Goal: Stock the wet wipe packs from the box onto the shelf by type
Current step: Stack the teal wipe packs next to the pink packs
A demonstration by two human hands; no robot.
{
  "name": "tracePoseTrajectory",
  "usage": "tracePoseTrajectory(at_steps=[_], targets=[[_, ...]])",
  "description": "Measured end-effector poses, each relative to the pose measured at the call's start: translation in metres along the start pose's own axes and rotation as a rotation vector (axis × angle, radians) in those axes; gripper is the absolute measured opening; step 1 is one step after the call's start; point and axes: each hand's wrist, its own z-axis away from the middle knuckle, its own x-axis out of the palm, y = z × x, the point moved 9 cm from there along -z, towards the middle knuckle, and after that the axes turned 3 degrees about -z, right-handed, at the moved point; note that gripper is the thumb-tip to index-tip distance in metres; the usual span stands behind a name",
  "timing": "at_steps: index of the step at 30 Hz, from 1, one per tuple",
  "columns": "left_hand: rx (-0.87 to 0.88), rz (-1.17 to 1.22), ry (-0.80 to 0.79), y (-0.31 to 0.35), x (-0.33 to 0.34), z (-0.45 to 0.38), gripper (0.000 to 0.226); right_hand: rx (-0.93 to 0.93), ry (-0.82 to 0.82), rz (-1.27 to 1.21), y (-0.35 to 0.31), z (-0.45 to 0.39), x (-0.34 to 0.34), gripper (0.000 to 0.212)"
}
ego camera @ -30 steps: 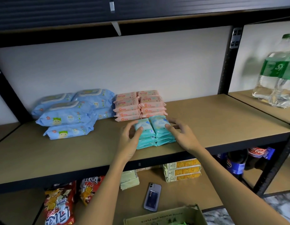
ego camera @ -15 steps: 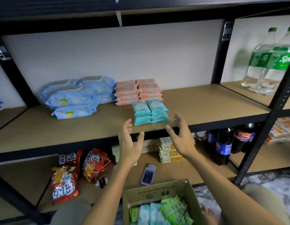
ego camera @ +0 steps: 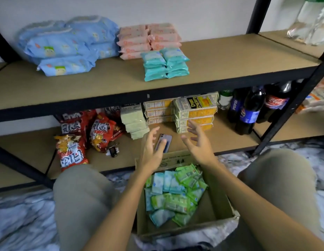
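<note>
Head view: I hold my left hand (ego camera: 151, 151) and right hand (ego camera: 198, 144), fingers spread and empty, above the box (ego camera: 219, 205). Its wet wipe packs (ego camera: 173, 192) look light, soft and slick; I judge pinching across one pack's flat faces safest.

Clear bottles (ego camera: 310, 20) at the shelf's right end are cut off by the top and right edges. The left hand (ego camera: 150, 151) hides part of the phone (ego camera: 165, 140). Print on the box's (ego camera: 221, 205) far flap is blurred. The pink packs' (ego camera: 148, 39) labels are illegible.
</note>
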Motion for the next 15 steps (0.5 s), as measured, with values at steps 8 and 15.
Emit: tracePoseTrajectory(at_steps=[8,15], targets=[[-0.253,0.062,-0.084,-0.090,0.038,0.030,0.042,0.215,-0.101,0.015,0.085,0.018,0.037,0.064],[-0.469,0.058,-0.144,-0.173,0.075,0.061,0.035,0.423,-0.163,-0.003,0.168,0.045,0.075,0.066]])
